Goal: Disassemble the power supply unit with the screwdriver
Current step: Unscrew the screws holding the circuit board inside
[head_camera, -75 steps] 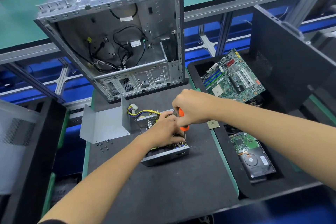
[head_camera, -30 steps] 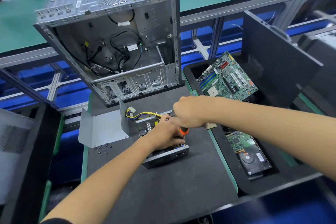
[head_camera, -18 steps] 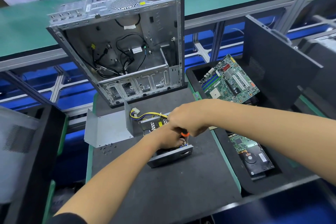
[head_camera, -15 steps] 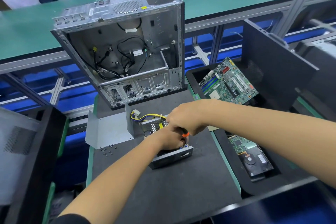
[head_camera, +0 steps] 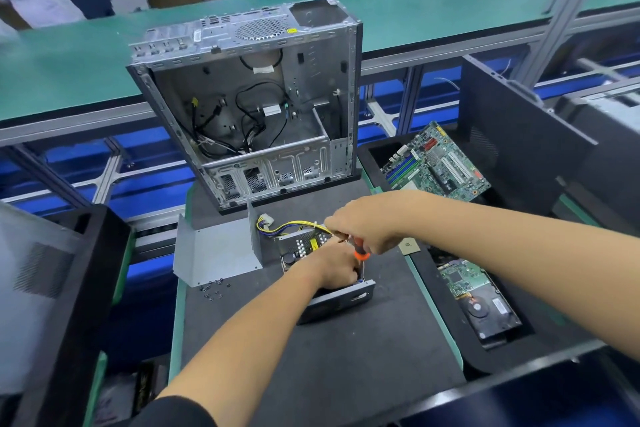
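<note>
The open power supply unit [head_camera: 337, 298] lies on the black mat [head_camera: 329, 350], its circuit board and yellow wire bundle [head_camera: 287, 227] showing. My right hand [head_camera: 367, 222] grips the orange-and-black screwdriver [head_camera: 360, 251], which points down into the unit. My left hand [head_camera: 337, 267] reaches into the unit from the near side with fingers curled around its inner parts; the screwdriver tip is hidden behind it. The unit's removed grey metal cover [head_camera: 221, 250] stands just to the left.
An empty computer case [head_camera: 249, 107] stands upright behind the unit. Several loose screws [head_camera: 214, 288] lie by the cover. A black bin [head_camera: 426, 350] on the right holds a motherboard [head_camera: 436, 163] and a hard drive [head_camera: 485, 312]. A small chip [head_camera: 408, 246] sits at the mat's right edge.
My head has lifted, so the view shows more of the far green bench. Both hands stay on the power supply, the right hand shifting slightly with the screwdriver.
</note>
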Available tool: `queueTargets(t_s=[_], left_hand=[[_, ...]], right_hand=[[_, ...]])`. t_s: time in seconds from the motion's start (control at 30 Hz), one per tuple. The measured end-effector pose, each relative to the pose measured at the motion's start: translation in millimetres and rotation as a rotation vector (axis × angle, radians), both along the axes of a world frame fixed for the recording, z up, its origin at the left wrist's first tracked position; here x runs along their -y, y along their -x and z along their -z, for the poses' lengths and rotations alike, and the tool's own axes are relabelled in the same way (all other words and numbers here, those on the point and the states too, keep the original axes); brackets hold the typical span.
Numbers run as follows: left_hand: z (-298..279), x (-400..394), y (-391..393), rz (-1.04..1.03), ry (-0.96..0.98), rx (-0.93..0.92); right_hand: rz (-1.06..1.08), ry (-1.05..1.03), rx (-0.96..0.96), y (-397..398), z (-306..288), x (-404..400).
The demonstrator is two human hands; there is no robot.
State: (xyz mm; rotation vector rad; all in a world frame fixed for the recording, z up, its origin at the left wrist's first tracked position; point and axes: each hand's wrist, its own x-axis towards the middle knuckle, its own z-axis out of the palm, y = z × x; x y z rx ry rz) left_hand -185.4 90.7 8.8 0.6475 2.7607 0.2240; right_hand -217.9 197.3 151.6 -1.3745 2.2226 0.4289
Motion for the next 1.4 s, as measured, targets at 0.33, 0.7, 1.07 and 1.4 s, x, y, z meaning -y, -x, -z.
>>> queueTargets(t_s=[0.33,0.7,1.07,1.4], left_hand=[[-1.0,1.5,-1.7,-0.060,-0.101,0.094],[2.8,1.1,2.7,0.048,-0.042,0.004],[5.9,1.9,3.3,0.034,-0.067,-0.048],[10.2,2.3,3.3,-0.023,-0.089,-0.016]], right_hand=[[0.216,0.082,0.034,-12.2,5.8,2.5],[0.163,0.082,0.164,11.3,-1.6,-22.0],[0.363,0.138,0.045,6.5,9.6,-14.5],[0.161,0.170,0.236,3.3,0.7,-16.5]])
